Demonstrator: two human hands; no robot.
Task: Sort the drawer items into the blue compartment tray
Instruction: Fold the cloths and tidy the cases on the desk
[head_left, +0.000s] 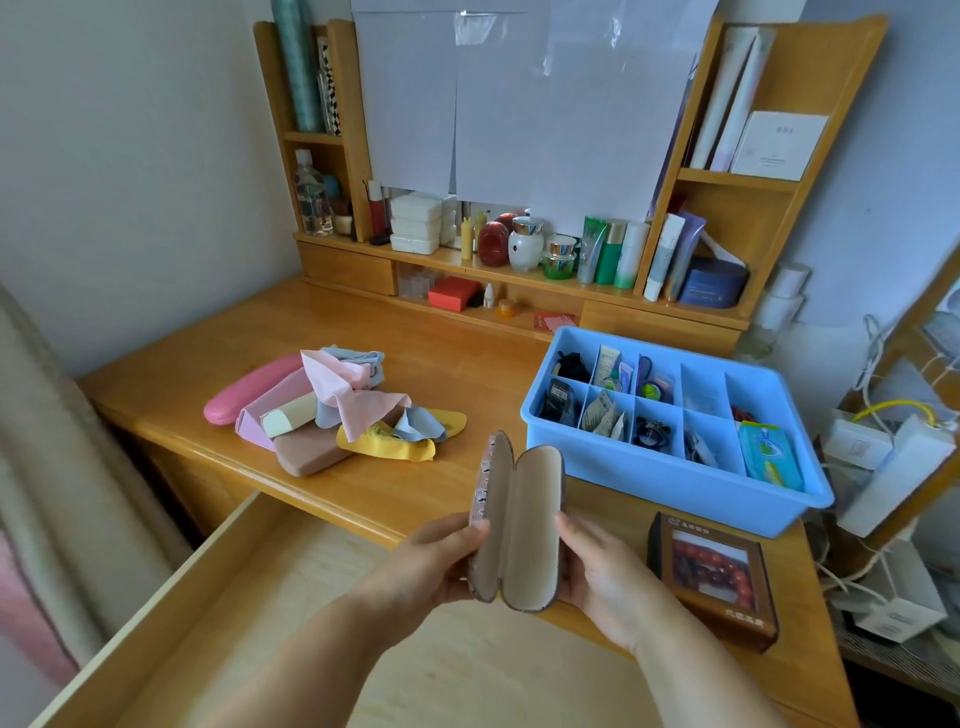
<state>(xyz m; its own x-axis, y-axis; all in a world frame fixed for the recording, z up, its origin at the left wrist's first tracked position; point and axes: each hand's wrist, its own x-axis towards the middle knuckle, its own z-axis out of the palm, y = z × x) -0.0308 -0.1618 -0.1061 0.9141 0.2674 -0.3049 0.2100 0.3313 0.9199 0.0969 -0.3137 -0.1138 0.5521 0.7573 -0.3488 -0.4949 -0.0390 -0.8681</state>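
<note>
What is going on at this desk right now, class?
A person holds an open glasses case upright above the pulled-out drawer, the left hand on one half and the right hand on the other. The case looks empty inside. On the desk, the blue compartment tray already holds small items, and a pile of cases and cloths lies to its left.

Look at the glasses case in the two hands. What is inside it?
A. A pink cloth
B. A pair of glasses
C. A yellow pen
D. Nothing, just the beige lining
D: the glasses case is held open between the left hand and the right hand, and only its bare beige lining shows inside.
</note>
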